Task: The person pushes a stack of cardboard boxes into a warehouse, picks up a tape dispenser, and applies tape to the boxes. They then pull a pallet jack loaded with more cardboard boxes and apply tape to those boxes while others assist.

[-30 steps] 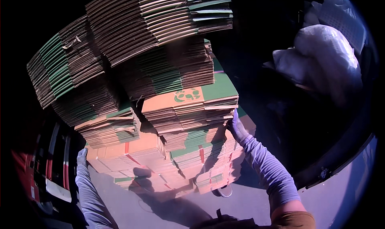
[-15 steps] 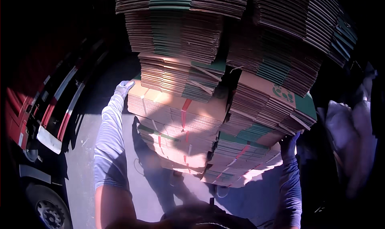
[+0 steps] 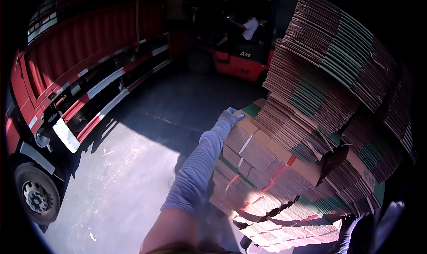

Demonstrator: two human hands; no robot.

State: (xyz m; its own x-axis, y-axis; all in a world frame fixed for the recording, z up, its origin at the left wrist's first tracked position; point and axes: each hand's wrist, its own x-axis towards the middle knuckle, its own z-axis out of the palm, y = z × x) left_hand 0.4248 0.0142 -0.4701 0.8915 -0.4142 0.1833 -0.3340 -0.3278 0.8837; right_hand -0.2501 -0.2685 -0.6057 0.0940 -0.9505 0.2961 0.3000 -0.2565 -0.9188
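A tall pile of flattened brown cardboard boxes (image 3: 284, 165), printed green and bound with red and white straps, fills the right half of the view. More bundles (image 3: 338, 58) lean above it. My left hand (image 3: 230, 117), in a pale glove with a blue-grey sleeve, reaches up and grips the upper left corner of a bundle. My right hand (image 3: 350, 225) lies in deep shadow at the lower right, against the pile's underside. Its fingers are too dark to read.
A red truck (image 3: 75, 71) with its wheel (image 3: 38, 196) stands along the left. A red forklift (image 3: 240, 62) with a person seated in it is at the back. Sunlit concrete floor (image 3: 120, 178) lies between the truck and the pile.
The view has swung left, so the pile now sits at the right and the truck and forklift show. My left hand stays on the pile's left edge, and my right has dropped into shadow.
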